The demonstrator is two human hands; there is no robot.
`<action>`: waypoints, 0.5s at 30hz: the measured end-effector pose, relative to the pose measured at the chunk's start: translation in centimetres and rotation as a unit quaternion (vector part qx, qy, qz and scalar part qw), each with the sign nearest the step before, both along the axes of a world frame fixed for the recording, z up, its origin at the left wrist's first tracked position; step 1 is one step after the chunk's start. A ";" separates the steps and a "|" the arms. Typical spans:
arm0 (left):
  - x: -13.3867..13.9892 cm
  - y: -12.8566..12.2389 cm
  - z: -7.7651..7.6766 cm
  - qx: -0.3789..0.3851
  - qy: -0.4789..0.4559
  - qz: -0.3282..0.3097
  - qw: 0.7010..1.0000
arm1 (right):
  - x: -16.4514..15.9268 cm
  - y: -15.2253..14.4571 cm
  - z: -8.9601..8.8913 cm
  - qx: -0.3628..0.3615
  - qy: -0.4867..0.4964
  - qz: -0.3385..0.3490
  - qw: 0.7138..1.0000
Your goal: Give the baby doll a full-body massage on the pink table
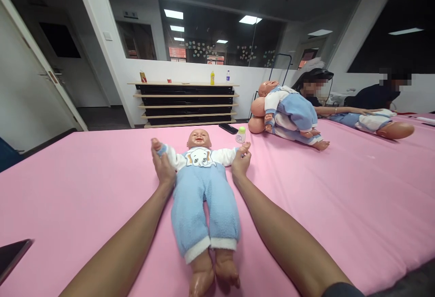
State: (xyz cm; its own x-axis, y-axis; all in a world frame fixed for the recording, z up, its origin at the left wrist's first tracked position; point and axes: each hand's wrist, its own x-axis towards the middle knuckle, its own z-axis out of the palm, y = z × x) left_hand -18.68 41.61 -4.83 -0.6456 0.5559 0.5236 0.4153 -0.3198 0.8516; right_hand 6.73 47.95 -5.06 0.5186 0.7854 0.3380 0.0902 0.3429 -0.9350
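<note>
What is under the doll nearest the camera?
The doll lies on the pink covering, which shows beside it and between its legs; anything directly beneath its body is hidden.

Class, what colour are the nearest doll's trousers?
The trousers are light blue with white cuffs; head view.

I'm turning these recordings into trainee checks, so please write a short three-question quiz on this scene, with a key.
1. Which parts of the baby doll do the left hand and right hand hold?
2. True or false: the baby doll lies face down.
3. A small bottle stands just beyond the right hand. Its cap is: a) red, b) yellowish green, c) black.

Key: 1. Its arms, one in each hand. 2. False. 3. b.
</note>
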 end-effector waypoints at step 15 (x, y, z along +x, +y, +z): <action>0.9 0.6 -0.3 -0.053 0.172 -0.052 0.982 | -2.9 -2.3 0.4 0.133 -0.256 0.154 0.945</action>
